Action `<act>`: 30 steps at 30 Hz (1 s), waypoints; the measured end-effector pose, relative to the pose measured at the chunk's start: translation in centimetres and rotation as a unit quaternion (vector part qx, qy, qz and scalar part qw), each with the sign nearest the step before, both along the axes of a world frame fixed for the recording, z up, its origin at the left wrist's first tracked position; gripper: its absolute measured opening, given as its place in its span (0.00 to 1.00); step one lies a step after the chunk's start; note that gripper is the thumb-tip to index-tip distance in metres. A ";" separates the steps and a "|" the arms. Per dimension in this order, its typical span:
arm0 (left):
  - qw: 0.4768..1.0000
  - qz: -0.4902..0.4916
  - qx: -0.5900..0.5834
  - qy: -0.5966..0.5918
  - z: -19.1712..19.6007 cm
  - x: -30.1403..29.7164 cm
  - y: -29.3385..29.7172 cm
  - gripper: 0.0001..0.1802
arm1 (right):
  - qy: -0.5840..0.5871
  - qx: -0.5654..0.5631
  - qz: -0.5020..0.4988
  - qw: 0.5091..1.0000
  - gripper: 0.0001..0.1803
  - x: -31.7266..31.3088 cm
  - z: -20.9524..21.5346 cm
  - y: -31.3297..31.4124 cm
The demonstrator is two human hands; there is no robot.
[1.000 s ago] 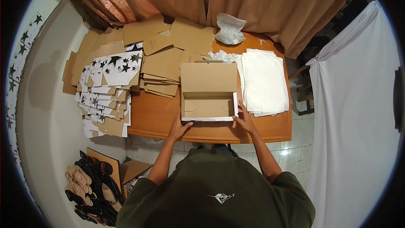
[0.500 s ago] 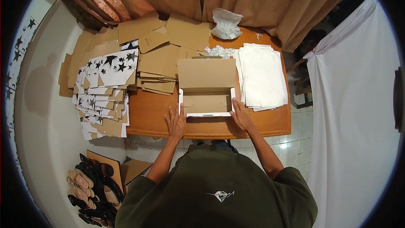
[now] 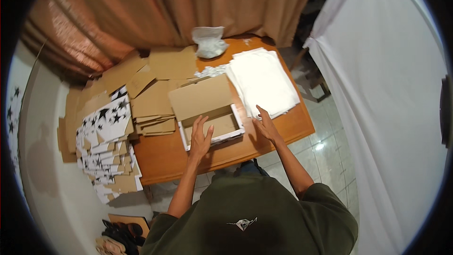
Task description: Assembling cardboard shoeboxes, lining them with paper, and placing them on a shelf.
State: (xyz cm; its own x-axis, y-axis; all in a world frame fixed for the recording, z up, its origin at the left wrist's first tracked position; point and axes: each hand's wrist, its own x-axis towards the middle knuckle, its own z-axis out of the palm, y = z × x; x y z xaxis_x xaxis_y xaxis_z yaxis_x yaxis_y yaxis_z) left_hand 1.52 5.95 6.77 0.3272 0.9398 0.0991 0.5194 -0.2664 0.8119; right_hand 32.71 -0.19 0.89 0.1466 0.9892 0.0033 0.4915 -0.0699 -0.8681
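Note:
A cardboard box (image 3: pixel 235 122) with white outer walls stands on the wooden table in front of me. Its brown lid (image 3: pixel 202 95) is folded back, and the part of the inside I can see is bare. My left hand (image 3: pixel 201 140) hovers over the box's front wall with fingers apart; whether it touches the wall I cannot tell. To the right of the box, my right hand (image 3: pixel 266 125) has its fingers stretched out at the near edge of a stack of white paper sheets (image 3: pixel 263 80). Nothing is held in either hand.
Flat cardboard pieces with black stars (image 3: pixel 106 123) are piled at the left. Plain brown cardboard sheets (image 3: pixel 172 62) lie behind them. A clear plastic bag (image 3: pixel 209 42) stands at the back, near small white packets (image 3: pixel 211 71). White cloth (image 3: pixel 377 89) hangs at the right.
My right hand has left the box's right side and moved to the paper stack. My left hand has moved from the left corner to over the front wall. The whole view has tilted.

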 end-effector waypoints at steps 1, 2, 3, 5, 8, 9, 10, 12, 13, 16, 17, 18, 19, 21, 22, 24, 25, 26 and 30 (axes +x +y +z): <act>0.999 -0.038 -0.021 -0.021 0.5 1.4 0.8 0.27 | 0.003 -0.010 -0.009 1.000 0.37 0.8 0.3 -0.1; 0.998 -0.038 0.014 -0.047 1.1 3.4 1.2 0.24 | 0.009 -0.008 -0.033 0.999 0.34 1.5 1.2 -0.3; 0.998 -0.047 0.012 -0.047 1.2 5.1 1.8 0.24 | 0.010 -0.009 -0.043 0.999 0.34 2.8 1.3 -0.3; 0.991 -0.113 -0.046 -0.062 1.5 8.4 3.1 0.23 | -0.040 0.007 -0.041 0.998 0.32 5.4 1.3 -0.1; 0.987 -0.146 -0.053 -0.035 0.9 13.8 4.0 0.23 | -0.075 0.015 -0.049 0.996 0.30 10.1 0.1 0.0; 0.984 -0.168 -0.058 -0.015 0.6 15.6 4.4 0.23 | -0.121 0.016 -0.035 0.992 0.30 11.7 -0.6 0.2; 0.982 -0.181 -0.058 0.004 -0.3 17.4 4.9 0.22 | -0.118 0.014 -0.033 0.992 0.30 13.0 -1.3 0.5; 0.979 -0.198 -0.052 0.020 -2.5 20.9 5.9 0.21 | -0.181 -0.004 0.001 0.984 0.32 15.6 -2.3 1.4; 0.973 -0.222 -0.045 0.034 -3.8 22.9 6.2 0.21 | -0.178 -0.008 0.001 0.984 0.32 17.2 -3.3 1.7; 0.964 -0.246 -0.009 0.102 -8.4 27.7 8.2 0.21 | -0.221 -0.022 0.049 0.974 0.37 20.5 -5.0 4.7; 0.959 -0.244 0.028 0.140 -10.2 28.5 8.6 0.23 | -0.267 -0.046 0.072 0.960 0.41 20.3 -4.2 6.3; 0.960 -0.223 0.069 0.153 -11.8 29.0 8.9 0.29 | -0.313 -0.072 0.091 0.942 0.44 20.4 -3.7 7.6; 0.956 -0.220 0.083 0.177 -11.4 30.8 8.7 0.36 | -0.322 -0.083 0.111 0.937 0.52 21.9 -4.5 8.2; 0.938 -0.196 0.093 0.269 -11.4 32.3 8.4 0.42 | -0.340 -0.113 0.155 0.921 0.57 22.6 -4.7 9.8; 0.938 -0.199 0.086 0.270 -11.8 32.7 8.4 0.42 | -0.341 -0.124 0.172 0.916 0.59 23.0 -5.4 10.3; 0.934 -0.193 0.064 0.295 -12.7 33.2 8.7 0.42 | -0.351 -0.135 0.198 0.905 0.58 23.6 -7.2 10.7; 0.934 -0.190 0.059 0.296 -13.1 33.1 8.7 0.42 | -0.349 -0.136 0.203 0.905 0.58 23.9 -7.7 10.6; 0.936 -0.184 0.066 0.294 -13.3 32.8 8.5 0.40 | -0.347 -0.124 0.207 0.906 0.56 24.1 -8.1 10.6; 0.945 -0.173 0.046 0.274 -12.8 33.1 8.8 0.25 | -0.329 -0.111 0.210 0.914 0.43 25.0 -8.0 11.1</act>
